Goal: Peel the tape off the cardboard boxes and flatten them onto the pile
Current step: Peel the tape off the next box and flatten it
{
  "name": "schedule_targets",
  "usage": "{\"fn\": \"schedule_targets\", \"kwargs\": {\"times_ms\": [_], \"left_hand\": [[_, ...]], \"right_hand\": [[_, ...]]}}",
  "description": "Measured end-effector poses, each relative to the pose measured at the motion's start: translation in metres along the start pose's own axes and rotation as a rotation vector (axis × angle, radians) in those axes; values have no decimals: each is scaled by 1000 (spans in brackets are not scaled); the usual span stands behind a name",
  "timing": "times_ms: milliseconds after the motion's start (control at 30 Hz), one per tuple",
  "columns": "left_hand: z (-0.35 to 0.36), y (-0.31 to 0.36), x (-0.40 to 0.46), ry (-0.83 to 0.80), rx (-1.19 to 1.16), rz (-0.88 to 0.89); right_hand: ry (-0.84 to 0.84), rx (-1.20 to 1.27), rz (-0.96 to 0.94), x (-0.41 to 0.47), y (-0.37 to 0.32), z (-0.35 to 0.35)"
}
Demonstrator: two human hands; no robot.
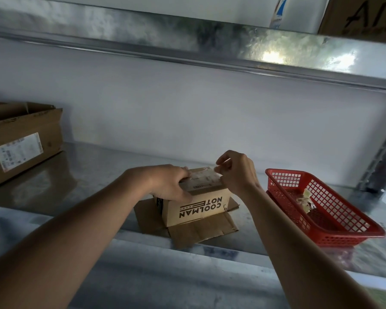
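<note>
Box: small cardboard box (pixel 196 197) on flattened cardboard (pixel 201 230), near the shelf's (pixel 98 175) front edge.
Left hand (pixel 169 182): fingers curled over the box's left top edge.
Right hand (pixel 236 170): fingertips pinching tape (pixel 216 169) at the box's right top edge.
Basket: red basket (pixel 321 204), right of the box.

Both hands' fingers (pixel 221 162) curled, arms outstretched.

shelf (pixel 76 166): glossy galvanised metal | box (pixel 198 208): matt cardboard | basket (pixel 343 221): red plastic mesh
</note>
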State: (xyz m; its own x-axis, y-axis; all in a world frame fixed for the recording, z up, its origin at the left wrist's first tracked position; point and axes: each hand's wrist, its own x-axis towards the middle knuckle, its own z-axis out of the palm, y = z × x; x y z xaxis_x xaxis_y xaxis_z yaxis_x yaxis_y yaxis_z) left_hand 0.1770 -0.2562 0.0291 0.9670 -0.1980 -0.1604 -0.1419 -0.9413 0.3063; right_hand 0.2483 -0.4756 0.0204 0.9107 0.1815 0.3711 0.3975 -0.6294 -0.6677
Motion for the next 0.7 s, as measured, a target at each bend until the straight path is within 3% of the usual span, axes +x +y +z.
{"fn": "schedule_targets", "kwargs": {"times_ms": [233, 400, 500, 600, 700], "left_hand": [[-2, 8, -5, 7, -24, 27], [7, 8, -2, 130, -25, 54], [16, 5, -4, 185, 0, 84], [24, 2, -3, 231, 63, 104], [26, 0, -2, 245, 78, 100]], "right_hand": [[140, -259, -152, 1, 3, -1], [-85, -434, -480, -3, -14, -2], [-286, -497, -524, -2, -19, 4], [-289, -384, -433, 1, -16, 8], [-230, -97, -307, -1, -18, 6]]}}
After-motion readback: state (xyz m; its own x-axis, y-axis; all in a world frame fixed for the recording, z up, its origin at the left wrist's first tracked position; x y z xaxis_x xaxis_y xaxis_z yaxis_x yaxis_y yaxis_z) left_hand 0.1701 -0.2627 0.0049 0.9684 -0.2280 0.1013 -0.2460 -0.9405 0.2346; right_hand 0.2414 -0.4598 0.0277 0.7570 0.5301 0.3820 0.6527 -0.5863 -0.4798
